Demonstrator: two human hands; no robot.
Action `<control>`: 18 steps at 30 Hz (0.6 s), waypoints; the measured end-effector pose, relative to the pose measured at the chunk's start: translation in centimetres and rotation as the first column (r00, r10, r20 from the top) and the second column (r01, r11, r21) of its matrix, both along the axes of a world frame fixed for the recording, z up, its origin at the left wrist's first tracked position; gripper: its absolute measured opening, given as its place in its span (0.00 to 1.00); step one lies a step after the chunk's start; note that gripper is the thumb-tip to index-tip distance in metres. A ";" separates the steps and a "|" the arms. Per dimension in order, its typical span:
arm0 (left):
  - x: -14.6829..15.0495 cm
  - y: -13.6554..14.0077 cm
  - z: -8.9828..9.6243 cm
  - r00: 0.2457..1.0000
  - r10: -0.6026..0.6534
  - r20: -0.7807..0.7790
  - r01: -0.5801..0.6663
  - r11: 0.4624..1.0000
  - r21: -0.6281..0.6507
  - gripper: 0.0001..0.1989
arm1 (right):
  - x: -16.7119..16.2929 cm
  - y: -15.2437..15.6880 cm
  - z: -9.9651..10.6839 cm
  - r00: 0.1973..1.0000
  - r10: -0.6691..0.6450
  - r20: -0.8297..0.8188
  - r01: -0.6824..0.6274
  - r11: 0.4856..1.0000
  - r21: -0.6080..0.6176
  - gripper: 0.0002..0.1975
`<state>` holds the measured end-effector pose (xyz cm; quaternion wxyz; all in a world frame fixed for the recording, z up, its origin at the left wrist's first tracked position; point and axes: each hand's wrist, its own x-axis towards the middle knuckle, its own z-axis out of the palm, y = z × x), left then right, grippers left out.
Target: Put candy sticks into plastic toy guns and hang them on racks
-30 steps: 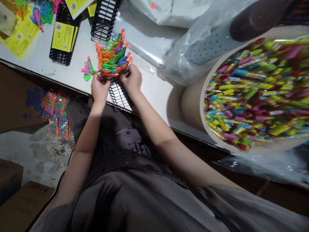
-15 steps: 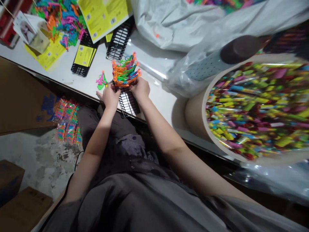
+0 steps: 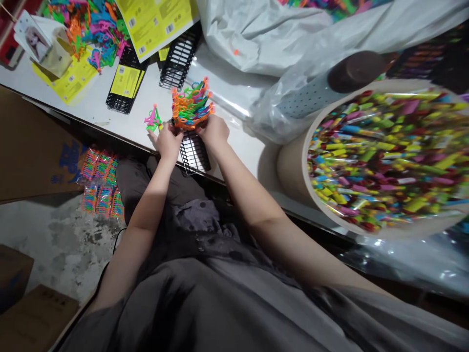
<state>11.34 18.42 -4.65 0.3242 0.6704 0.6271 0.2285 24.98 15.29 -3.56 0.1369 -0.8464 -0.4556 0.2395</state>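
Note:
A black grid rack (image 3: 194,150) lies at the table's front edge, its far part covered with rows of small orange, green, blue and pink plastic pieces (image 3: 192,106). My left hand (image 3: 168,142) pinches the left side, where the pieces end and bare grid begins. Opposite it, my right hand (image 3: 215,133) is closed at the right side, thumb and fingers by an orange piece. Fingertips partly hide what each pinches. Just left of the rack, a few loose pink and green pieces (image 3: 153,117) lie by my left hand.
More black racks (image 3: 126,83) with yellow cards lie behind, near yellow printed sheets (image 3: 157,24) and a heap of coloured pieces (image 3: 104,29). At right stand a large tub (image 3: 293,166) of colourful wrapped items and a dotted bottle (image 3: 311,98). Bagged pieces (image 3: 102,183) sit below left.
The view has shifted slightly. Both hands keep their grip at the rack's sides, and the rows of pieces tilt a little differently between them.

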 end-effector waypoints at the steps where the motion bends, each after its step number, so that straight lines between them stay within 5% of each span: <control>1: -0.1 0.1 0.1 1.000 -0.005 -0.011 0.005 1.000 0.006 0.07 | -0.1 0.0 0.0 1.000 0.001 -0.004 -0.001 1.000 0.003 0.12; 11: 0.8 -1.9 1.2 0.999 -0.014 -0.042 0.014 1.000 -0.003 0.11 | 2.9 0.2 0.5 0.983 0.167 -0.070 -0.162 0.984 0.072 0.13; 15: 1.7 -4.1 0.9 0.995 -0.070 0.067 0.075 0.994 -0.074 0.06 | 4.0 -2.7 0.3 0.995 0.054 -0.087 -0.039 0.985 0.166 0.14; 18: -0.3 -5.8 0.3 0.981 -0.150 0.121 0.145 0.988 0.054 0.02 | 3.7 -6.0 -0.1 0.997 0.038 -0.063 -0.022 0.969 0.248 0.16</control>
